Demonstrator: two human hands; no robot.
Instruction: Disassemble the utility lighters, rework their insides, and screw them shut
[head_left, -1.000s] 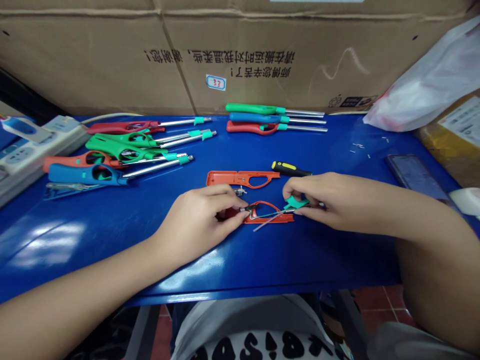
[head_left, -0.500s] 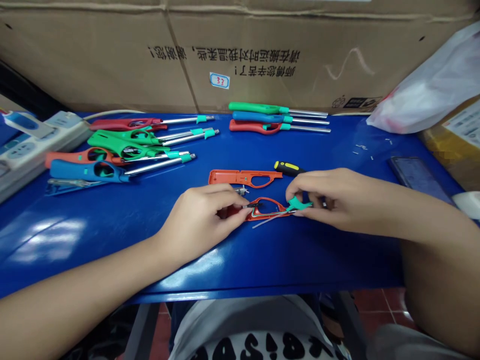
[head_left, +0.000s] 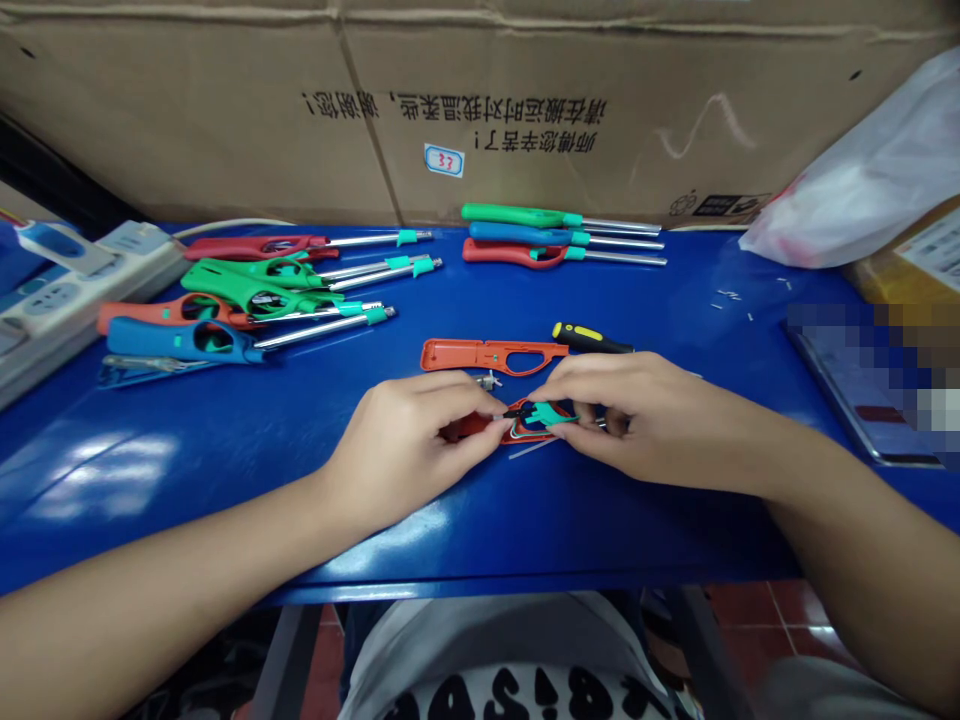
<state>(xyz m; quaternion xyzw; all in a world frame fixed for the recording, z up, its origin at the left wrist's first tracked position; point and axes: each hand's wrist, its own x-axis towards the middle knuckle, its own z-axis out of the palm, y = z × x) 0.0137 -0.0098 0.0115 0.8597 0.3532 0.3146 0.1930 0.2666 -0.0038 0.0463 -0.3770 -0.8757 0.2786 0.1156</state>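
Note:
On the blue table an orange lighter half-shell [head_left: 472, 426] lies beneath my fingertips, partly covered by them. My left hand [head_left: 405, 430] pinches a small black part [head_left: 515, 412] above this shell. Between the thumb and fingers of my right hand [head_left: 637, 410] is a green trigger [head_left: 549, 413], close against the black part's right end. A thin wire runs along inside the shell, and a clear thin tube [head_left: 531, 449] sticks out below. Just behind lies the other orange half-shell [head_left: 454, 355], with a small metal-tipped part [head_left: 489, 381] in front of it.
A yellow-and-black screwdriver [head_left: 592, 338] lies behind my right hand. Several lighters with open handles [head_left: 180, 340] are at left, beside a power strip [head_left: 82, 295]. Three lighters [head_left: 517, 235] rest by the cardboard box [head_left: 495, 60]. A phone [head_left: 862, 400] and plastic bag [head_left: 862, 170] are at right.
My right hand has moved left with the green trigger, bringing it from the shell's right end up to the black part. My left hand keeps its pinch in nearly the same place.

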